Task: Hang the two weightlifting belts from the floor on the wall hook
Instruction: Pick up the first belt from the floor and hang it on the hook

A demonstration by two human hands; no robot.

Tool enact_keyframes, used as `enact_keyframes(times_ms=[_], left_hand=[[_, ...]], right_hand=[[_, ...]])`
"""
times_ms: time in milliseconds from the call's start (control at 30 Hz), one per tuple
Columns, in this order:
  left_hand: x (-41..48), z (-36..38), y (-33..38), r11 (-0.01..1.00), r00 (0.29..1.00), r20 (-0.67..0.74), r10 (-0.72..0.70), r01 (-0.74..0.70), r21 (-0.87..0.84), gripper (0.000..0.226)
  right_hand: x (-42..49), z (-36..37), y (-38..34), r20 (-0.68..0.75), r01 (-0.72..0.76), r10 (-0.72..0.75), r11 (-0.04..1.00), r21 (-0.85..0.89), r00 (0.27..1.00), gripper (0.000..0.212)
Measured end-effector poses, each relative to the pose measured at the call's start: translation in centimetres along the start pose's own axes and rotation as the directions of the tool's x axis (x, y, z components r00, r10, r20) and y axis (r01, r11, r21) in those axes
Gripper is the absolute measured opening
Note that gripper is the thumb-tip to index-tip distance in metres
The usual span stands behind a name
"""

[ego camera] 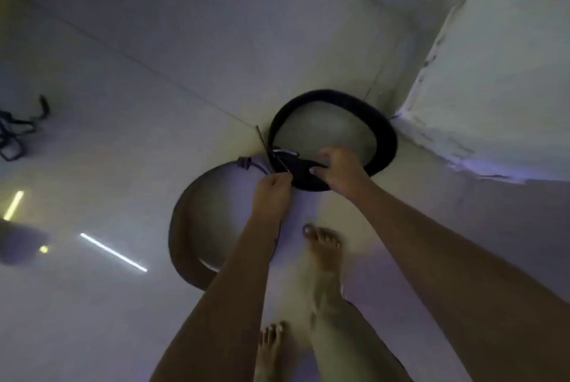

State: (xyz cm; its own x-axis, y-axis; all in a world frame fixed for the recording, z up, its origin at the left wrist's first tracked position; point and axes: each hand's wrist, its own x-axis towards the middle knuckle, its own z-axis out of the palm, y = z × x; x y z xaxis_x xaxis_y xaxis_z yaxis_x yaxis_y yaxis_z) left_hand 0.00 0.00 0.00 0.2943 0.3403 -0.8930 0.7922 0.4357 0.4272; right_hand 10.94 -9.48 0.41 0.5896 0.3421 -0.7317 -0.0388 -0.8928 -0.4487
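Black belt: the black belt (333, 110) stands on edge as a closed loop on the floor (154, 42), close to the foot of the wall corner (431, 122), its far side nearly against the skirting.
Brown belt: the brown belt (185, 221) makes a second loop on the floor just beside the black one, nearer the bare feet (324, 246), with its buckle end (245, 162) up by the hands.
Right hand: the right hand (339, 171) is closed over the near rim of the black belt, fingers curled onto the strap, holding it.
Left hand: the left hand (273, 193) pinches narrowly at a thin strap end (265, 147) where the two loops meet; I cannot tell which belt that end belongs to.
Hook: not in view, so the reach to it cannot be judged.
Risk, tangle: if the pinched end is threaded through the other loop, lifting one belt probably drags the other along.
Risk, slip: a fingertip pinch on a thin tail looks weak; a stiff belt could swing free and drop.
Risk, footing: the brown loop lies right at the toes, so a step forward could catch it.
Risk, light: the room is dim and the picture blurred, which may hide the buckle's position.
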Motion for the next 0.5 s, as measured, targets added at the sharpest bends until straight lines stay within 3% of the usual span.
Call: enact_keyframes(times_ms=[133,267,400,500], left_hand=[[4.5,1.2,-1.8,0.985,0.995,-0.074,-0.069,0.056,-0.162,0.017],[5.0,1.6,-1.9,0.967,0.991,-0.091,-0.101,0.076,-0.241,0.020],[1.5,1.5,-0.1,0.969,0.995,-0.057,-0.077,0.061,-0.238,0.021],[-3.9,1.4,3.2,0.980,1.000,-0.019,-0.025,0.020,-0.200,0.023]], right_hand=[[4.3,3.2,1.6,0.056,0.051,-0.039,0.973,-0.227,0.998,0.039],[4.8,4.2,1.9,-0.015,0.094,-0.102,0.957,-0.276,0.995,0.026],[1.4,0.7,0.7,-0.110,0.084,-0.101,0.986,-0.143,0.989,0.021],[-3.0,-3.7,-1.4,-0.144,0.097,-0.079,0.987,0.125,0.986,0.021]])
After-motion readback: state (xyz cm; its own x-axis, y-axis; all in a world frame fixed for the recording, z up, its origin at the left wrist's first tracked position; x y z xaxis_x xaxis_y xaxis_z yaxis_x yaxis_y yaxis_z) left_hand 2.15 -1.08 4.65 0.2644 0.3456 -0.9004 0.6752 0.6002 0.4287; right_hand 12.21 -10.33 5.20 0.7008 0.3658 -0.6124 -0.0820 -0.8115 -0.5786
